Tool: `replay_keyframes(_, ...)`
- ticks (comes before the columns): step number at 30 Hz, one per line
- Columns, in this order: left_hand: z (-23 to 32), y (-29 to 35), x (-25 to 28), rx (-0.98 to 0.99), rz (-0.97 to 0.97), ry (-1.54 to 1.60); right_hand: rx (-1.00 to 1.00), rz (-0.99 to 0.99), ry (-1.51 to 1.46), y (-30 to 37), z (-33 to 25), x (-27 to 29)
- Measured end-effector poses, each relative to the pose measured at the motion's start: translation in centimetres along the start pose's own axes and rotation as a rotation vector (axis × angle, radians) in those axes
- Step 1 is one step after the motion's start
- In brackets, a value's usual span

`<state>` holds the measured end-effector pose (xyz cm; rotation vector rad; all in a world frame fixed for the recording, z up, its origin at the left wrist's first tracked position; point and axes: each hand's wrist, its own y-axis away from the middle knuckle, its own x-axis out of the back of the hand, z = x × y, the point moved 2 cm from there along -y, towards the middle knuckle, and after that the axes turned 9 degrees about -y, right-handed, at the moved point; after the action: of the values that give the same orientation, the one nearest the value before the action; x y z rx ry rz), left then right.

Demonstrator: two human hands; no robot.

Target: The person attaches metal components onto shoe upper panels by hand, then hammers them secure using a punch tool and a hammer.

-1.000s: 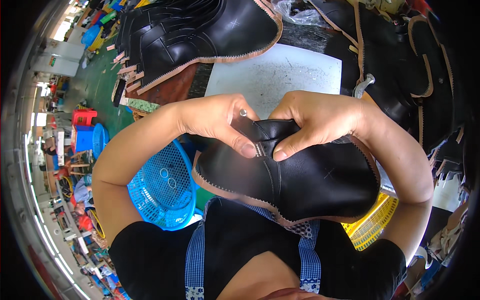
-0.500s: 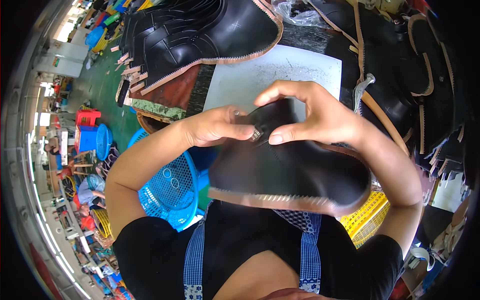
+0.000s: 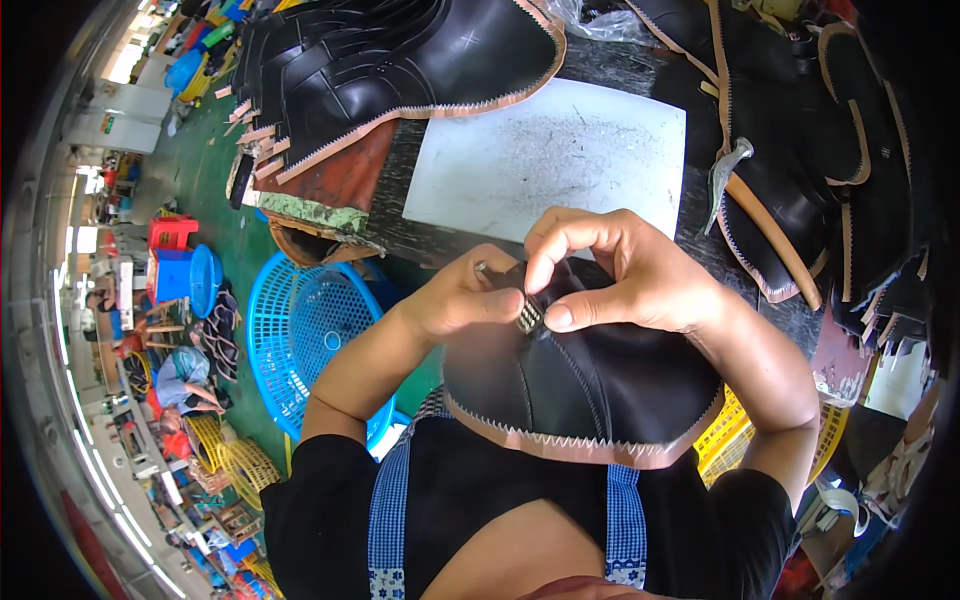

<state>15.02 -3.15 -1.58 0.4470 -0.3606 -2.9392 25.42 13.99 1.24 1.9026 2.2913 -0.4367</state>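
Note:
Between both hands, in front of my chest, is a black leather shoe upper [image 3: 650, 370] with a pale, zigzag-cut edge toward my body and stitched seams down its middle. My left hand [image 3: 455, 300] is closed on its far left part, the thumb lying against a small patterned metal-looking piece [image 3: 530, 316]. On the other side of that piece, my right hand [image 3: 640, 280] pinches the leather with thumb and bent forefinger. The fingers beneath the leather are hidden. Beyond the hands a white board [image 3: 550, 150] lies on the dark worktable.
More black leather uppers [image 3: 400, 60] are stacked at the far left, others [image 3: 790, 150] on the right. A tool with a wooden handle [image 3: 775, 240] lies right of the board. A blue basket [image 3: 265, 330] stands at lower left, a yellow basket [image 3: 725, 435] at lower right.
Both hands and the upper have come down, nearer my body, away from the board. The upper has turned, so its seams show more plainly. My right forefinger has bent in beside the small piece.

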Motion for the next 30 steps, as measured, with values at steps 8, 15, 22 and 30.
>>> replay_keyframes(8, -0.7, -0.2, 0.1, 0.013, -0.055, 0.106, -0.01, 0.068, -0.018, 0.2, -0.7, -0.9)
replay_keyframes(15, -0.4, -0.4, 1.8, -0.106, -0.105, 0.025, 0.267, -0.001, 0.421, 0.2, -1.4, -0.9)
replay_keyframes(22, 1.8, -2.2, 2.0, -0.101, -0.326, -0.229, -0.201, 0.024, 0.357, 1.6, -2.5, -0.5)
replay_keyframes(30, 4.8, 0.9, -2.6, -0.414, 0.217, -1.122, -0.362, 0.154, 0.269, 3.0, -1.1, -0.3)
